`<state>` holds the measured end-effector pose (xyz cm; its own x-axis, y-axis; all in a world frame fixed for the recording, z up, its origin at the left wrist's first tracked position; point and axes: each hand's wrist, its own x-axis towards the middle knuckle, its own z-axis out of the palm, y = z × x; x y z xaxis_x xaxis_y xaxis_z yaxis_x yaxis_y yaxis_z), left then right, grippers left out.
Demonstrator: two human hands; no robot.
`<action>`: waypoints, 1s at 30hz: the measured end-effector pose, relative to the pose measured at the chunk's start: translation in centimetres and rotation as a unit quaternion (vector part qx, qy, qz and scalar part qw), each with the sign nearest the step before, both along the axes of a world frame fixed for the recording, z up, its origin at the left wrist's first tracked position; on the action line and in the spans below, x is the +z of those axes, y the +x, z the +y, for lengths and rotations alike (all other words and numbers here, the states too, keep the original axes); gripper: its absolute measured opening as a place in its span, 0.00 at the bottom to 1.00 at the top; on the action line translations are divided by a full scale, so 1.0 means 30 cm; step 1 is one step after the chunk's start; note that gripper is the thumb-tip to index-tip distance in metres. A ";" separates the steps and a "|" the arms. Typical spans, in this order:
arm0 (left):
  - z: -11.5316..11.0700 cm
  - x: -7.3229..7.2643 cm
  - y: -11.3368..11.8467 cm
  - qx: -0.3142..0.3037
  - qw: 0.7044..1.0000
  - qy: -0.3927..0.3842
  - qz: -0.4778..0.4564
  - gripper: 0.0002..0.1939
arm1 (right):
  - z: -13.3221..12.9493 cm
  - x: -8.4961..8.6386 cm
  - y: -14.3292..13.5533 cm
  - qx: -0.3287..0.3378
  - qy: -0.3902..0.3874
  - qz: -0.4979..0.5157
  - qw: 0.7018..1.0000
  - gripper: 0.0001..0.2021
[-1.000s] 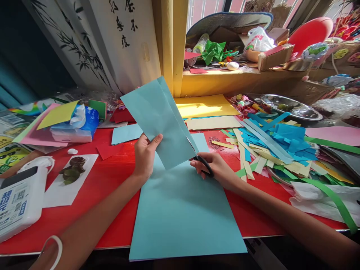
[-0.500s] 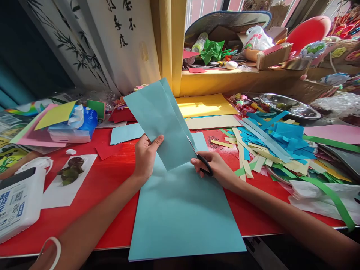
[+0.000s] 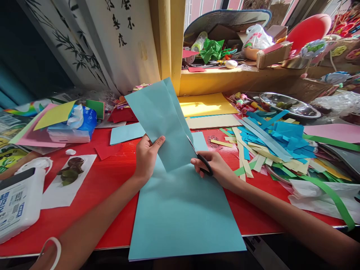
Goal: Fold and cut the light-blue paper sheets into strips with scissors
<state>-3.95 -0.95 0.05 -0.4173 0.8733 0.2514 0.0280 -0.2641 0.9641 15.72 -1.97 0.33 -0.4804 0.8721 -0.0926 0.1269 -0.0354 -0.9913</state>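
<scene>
Left hand (image 3: 146,155): closed on light-blue folded paper sheet (image 3: 165,127).
Right hand (image 3: 209,165): gripping black-handled metal scissors (image 3: 204,164), blades at sheet's right edge.
Below sheet: large light-blue paper stack (image 3: 187,217).

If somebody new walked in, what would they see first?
Probably the big light blue sheet on the red table, with the left hand holding another blue piece above it and the right hand holding scissors at its edge. Next, perhaps, the messy heap of colorful paper strips on the right.
</scene>
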 end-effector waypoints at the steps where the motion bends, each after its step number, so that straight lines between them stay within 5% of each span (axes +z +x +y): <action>1: -0.002 0.000 0.003 -0.003 1.000 -0.001 0.003 0.11 | -0.001 0.004 0.000 -0.002 0.000 -0.002 1.000 0.15; 30: -0.017 -0.020 0.017 -0.043 0.998 -0.012 0.035 0.13 | 0.001 -0.003 -0.004 -0.038 -0.025 0.008 0.999 0.15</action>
<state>-3.43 -1.47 -0.56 -0.3231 0.9112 0.2557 0.0733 -0.2453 0.9667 15.60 -1.93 0.23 -0.4155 0.9004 -0.1288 0.1055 -0.0930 -0.9901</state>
